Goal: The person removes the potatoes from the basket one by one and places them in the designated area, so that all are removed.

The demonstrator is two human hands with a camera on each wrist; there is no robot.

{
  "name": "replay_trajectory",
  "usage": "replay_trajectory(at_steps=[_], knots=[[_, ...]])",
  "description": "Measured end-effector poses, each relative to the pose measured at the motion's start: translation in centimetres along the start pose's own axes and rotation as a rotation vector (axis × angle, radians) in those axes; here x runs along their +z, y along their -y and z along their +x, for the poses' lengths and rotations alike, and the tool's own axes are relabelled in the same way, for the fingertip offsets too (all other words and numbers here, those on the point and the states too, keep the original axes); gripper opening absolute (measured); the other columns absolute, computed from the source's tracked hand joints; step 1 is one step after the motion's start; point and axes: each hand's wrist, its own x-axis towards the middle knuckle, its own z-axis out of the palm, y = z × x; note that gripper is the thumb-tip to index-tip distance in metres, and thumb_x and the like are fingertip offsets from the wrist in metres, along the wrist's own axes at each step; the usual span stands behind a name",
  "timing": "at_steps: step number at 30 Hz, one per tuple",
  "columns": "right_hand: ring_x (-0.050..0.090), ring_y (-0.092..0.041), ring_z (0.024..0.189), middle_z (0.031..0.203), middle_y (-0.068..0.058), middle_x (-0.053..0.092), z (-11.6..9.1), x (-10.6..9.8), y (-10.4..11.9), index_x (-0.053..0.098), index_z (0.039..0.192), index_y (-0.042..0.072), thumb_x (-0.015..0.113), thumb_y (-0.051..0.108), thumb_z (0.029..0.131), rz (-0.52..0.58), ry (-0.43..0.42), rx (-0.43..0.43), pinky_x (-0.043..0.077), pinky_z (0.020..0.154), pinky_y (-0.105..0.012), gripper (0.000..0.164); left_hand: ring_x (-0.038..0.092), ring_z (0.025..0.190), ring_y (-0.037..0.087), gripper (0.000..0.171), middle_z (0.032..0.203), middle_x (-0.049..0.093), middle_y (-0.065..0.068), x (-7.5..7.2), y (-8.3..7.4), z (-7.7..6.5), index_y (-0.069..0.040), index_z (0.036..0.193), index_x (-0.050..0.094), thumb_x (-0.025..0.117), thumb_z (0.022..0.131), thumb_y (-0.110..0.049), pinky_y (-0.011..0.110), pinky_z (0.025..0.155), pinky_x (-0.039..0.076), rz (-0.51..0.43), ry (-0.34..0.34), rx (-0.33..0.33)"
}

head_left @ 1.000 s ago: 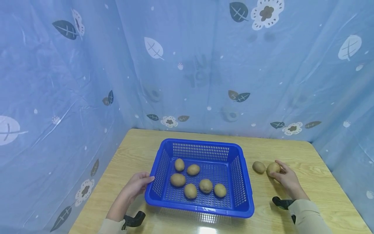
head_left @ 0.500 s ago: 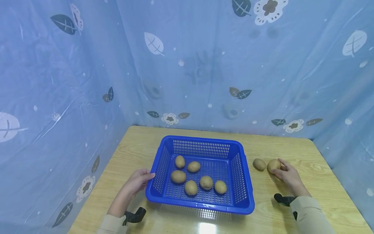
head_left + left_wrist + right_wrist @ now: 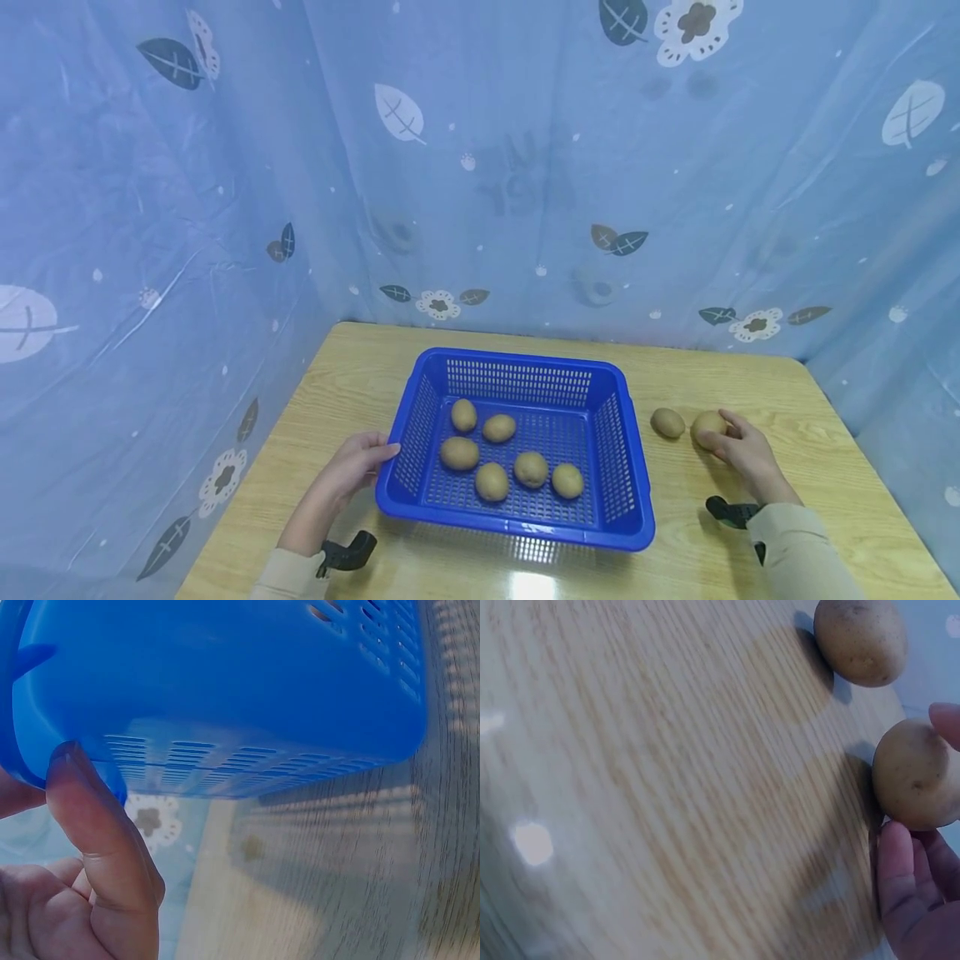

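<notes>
At the left side of a blue plastic basket [image 3: 513,527], my left hand [image 3: 358,462] grips the rim. In the left wrist view the fingers [image 3: 97,817] bend over that rim, against the slotted wall. Over on the right of the table, my right hand [image 3: 750,457] holds a round potato [image 3: 705,427] between thumb and fingers. The right wrist view has a fingertip [image 3: 896,851] low at its side and another digit above. Just left of it lies a second potato [image 3: 667,423], untouched. Inside the basket several potatoes [image 3: 459,453] lie spread over the mesh floor.
A pale wooden table [image 3: 360,367] carries everything. Behind it and along both sides hangs a blue curtain [image 3: 480,167] printed with leaves and flowers. Black wrist mounts [image 3: 348,552] stick out from beside both beige sleeves [image 3: 795,542].
The head view has tilted slightly, so the scene sits a little higher. My right hand and its potato have shifted slightly right, widening the gap to the other potato. The left hand keeps its grip.
</notes>
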Motion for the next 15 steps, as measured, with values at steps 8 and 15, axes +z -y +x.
replay_trajectory(at_steps=[8, 15], knots=[[0.023, -0.043, 0.135, 0.150, -0.037, 0.006, -0.14, 0.08, -0.51, -0.003, 0.150, 0.004, 0.052, 0.039, 0.096, 0.021, -0.060, 0.012, 0.045, 0.076, -0.010, 0.085, 0.067, 0.078, 0.019, 0.038, 0.091, 0.070, 0.012, -0.04, 0.14, 0.01, 0.014, 0.112, 0.052, 0.051, 0.097, -0.021, 0.028, 0.065, 0.052, 0.006, 0.001, 0.013], [0.020, -0.043, 0.137, 0.152, -0.034, 0.005, -0.07, 0.10, -0.94, -0.002, 0.150, 0.005, 0.052, 0.041, 0.095, 0.035, -0.079, 0.016, 0.045, 0.076, -0.009, 0.086, 0.066, 0.075, 0.017, 0.038, 0.089, 0.070, 0.011, -0.01, 0.25, 0.04, 0.015, 0.110, 0.052, 0.051, 0.096, -0.021, 0.026, 0.062, 0.051, 0.005, 0.005, 0.024]])
